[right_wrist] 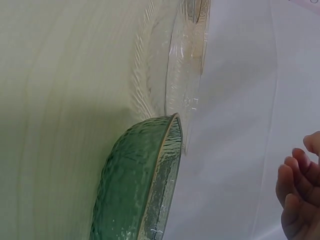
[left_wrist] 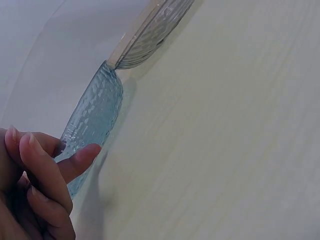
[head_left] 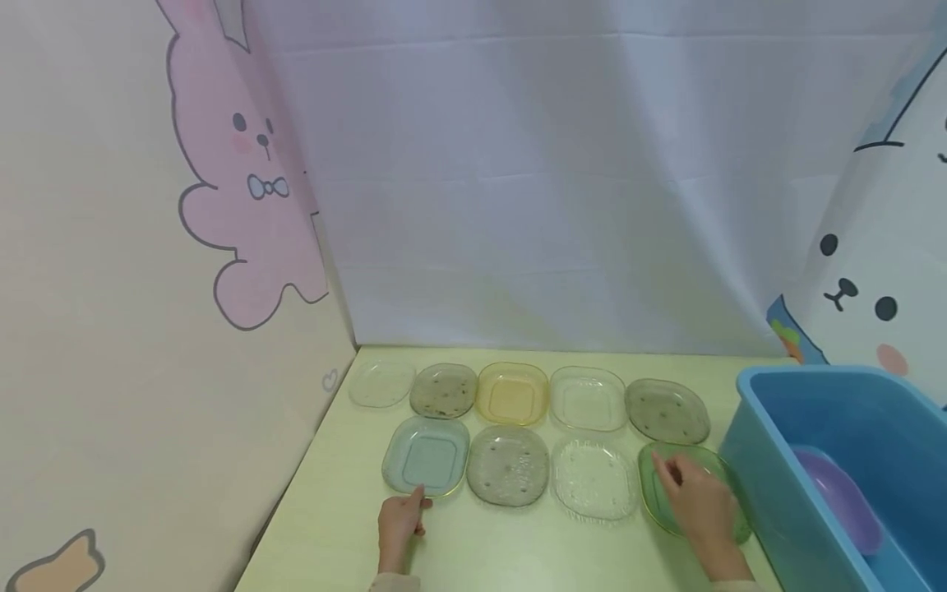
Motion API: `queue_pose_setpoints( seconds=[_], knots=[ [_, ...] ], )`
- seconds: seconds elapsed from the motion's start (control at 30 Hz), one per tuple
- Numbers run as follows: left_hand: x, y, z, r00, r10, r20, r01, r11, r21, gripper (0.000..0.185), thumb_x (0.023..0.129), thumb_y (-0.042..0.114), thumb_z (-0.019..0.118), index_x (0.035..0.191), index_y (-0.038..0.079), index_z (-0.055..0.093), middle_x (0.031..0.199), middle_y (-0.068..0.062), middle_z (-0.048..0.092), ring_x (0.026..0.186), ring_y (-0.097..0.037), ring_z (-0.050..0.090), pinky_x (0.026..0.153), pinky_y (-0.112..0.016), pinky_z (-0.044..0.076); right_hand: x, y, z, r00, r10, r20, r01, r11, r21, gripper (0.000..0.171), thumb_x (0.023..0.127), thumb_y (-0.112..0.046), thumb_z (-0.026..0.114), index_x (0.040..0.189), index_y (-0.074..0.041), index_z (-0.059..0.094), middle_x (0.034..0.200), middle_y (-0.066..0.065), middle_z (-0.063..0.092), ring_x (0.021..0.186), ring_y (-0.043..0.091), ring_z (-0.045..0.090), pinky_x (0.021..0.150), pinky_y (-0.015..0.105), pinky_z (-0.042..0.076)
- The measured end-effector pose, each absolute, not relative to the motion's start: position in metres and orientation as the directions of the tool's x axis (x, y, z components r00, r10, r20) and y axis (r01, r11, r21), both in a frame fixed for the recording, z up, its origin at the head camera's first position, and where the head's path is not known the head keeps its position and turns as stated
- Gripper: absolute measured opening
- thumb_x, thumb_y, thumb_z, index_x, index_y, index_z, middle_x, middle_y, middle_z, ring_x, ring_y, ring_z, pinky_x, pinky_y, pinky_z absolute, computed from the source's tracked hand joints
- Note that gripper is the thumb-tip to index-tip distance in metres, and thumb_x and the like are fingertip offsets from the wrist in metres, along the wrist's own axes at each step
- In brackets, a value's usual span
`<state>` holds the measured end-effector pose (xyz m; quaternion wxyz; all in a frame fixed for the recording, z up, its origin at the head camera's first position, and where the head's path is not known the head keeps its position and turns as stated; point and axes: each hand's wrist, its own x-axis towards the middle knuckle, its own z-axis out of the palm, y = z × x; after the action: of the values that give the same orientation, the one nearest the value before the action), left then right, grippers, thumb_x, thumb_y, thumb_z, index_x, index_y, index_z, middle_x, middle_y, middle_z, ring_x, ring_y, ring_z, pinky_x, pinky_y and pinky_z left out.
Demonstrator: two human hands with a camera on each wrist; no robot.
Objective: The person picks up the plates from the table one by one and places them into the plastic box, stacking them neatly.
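In the head view, a blue clear plate [head_left: 423, 436] sits at the left end of the front row. My left hand [head_left: 400, 520] is at its near rim; the left wrist view shows thumb and a finger of that hand [left_wrist: 42, 182] pinching the rim of the blue plate [left_wrist: 97, 105]. At the row's right end is a green clear plate [head_left: 657, 497]. My right hand [head_left: 701, 503] hovers over it, fingers loosely curled. From the right wrist, this hand [right_wrist: 302, 187] appears apart from the green plate [right_wrist: 130, 187], holding nothing.
Between them stand a grey plate [head_left: 508, 465] and a clear ribbed plate [head_left: 594, 479]. Behind runs another row, including an amber plate [head_left: 512, 395] and a dark grey one [head_left: 667, 409]. A blue tub [head_left: 777, 485] with a purple dish [head_left: 843, 497] inside stands at right.
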<state>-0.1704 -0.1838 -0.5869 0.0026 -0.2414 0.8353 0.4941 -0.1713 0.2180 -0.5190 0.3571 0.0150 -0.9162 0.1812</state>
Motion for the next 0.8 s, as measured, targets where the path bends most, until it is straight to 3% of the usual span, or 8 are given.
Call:
queue_pose_setpoints(
  seconds=[0.17,0.27,0.47,0.57,0.8],
  knots=[
    [-0.172,-0.182,-0.586,-0.885,-0.408,-0.223,-0.393,0.399,0.829,0.038,0.090,0.020,0.049,0.060,0.001,0.064,0.041,0.005,0.053,0.037,-0.009,0.050,0.055,-0.024,0.041,-0.171,0.219,-0.517,-0.839,0.095,0.536,-0.118,0.929,-0.350,0.022,0.083,-0.027,0.064,0.068,-0.011,0.060,0.057,-0.001,0.055,0.045,0.007,0.042,0.041,0.023,0.028],
    [-0.171,-0.181,-0.585,-0.885,-0.421,-0.200,-0.380,0.402,0.833,0.037,0.090,0.018,0.049,0.060,0.001,0.063,0.045,0.004,0.056,0.036,-0.009,0.050,0.054,-0.024,0.041,-0.170,0.219,-0.517,-0.864,0.095,0.495,-0.110,0.923,-0.369,0.019,0.082,-0.025,0.065,0.069,-0.012,0.060,0.060,-0.001,0.057,0.047,0.007,0.046,0.042,0.024,0.030],
    [-0.162,-0.183,-0.580,-0.883,-0.441,-0.164,-0.356,0.398,0.845,0.033,0.091,0.017,0.046,0.076,0.000,0.071,0.037,0.007,0.047,0.036,-0.010,0.046,0.041,-0.023,0.031,-0.168,0.217,-0.523,-0.886,0.111,0.450,-0.086,0.914,-0.396,0.021,0.084,-0.027,0.063,0.071,-0.012,0.062,0.063,-0.002,0.059,0.051,0.008,0.049,0.044,0.025,0.033],
    [-0.160,-0.185,-0.573,-0.886,-0.442,-0.139,-0.342,0.422,0.840,0.034,0.091,0.016,0.044,0.077,-0.001,0.071,0.035,0.009,0.043,0.035,-0.009,0.042,0.039,-0.022,0.028,-0.168,0.217,-0.525,-0.891,0.117,0.438,-0.081,0.910,-0.407,0.021,0.085,-0.028,0.063,0.072,-0.012,0.063,0.064,-0.002,0.060,0.052,0.009,0.050,0.044,0.025,0.034],
    [-0.168,-0.181,-0.554,-0.902,-0.428,-0.052,-0.259,0.441,0.859,0.033,0.092,0.016,0.045,0.080,-0.004,0.068,0.037,0.010,0.042,0.036,-0.009,0.043,0.040,-0.022,0.030,-0.172,0.218,-0.527,-0.845,0.098,0.526,-0.134,0.913,-0.386,0.017,0.080,-0.024,0.068,0.069,-0.012,0.061,0.061,-0.002,0.058,0.049,0.009,0.050,0.042,0.021,0.032]
  ],
)
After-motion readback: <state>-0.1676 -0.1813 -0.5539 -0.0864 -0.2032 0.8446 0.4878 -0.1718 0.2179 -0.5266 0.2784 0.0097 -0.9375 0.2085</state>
